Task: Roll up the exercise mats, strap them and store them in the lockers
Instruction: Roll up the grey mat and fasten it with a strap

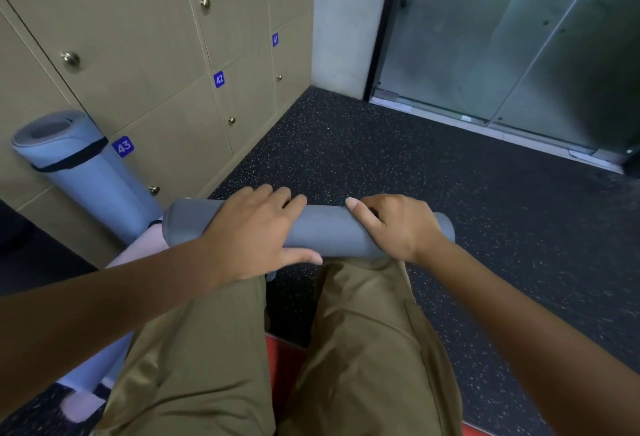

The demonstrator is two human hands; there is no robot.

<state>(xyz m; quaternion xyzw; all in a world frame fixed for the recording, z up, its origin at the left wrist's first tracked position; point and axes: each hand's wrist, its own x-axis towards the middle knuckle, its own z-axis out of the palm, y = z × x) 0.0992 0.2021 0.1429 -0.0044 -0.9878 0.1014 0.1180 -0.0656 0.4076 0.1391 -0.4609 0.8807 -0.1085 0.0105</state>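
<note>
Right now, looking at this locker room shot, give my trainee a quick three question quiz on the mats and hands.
1. True or false: the light blue mat leaning on the lockers already has a black strap around it.
2. Multiple choice: the grey rolled mat lies A) inside a locker, B) across the person's knees, C) flat and unrolled on the floor.
3. Fill in: the locker label nearest the blue mat reads ___.

Key: 1 true. 2 B, with the left hand and right hand resting on it. 3 is 43.
</note>
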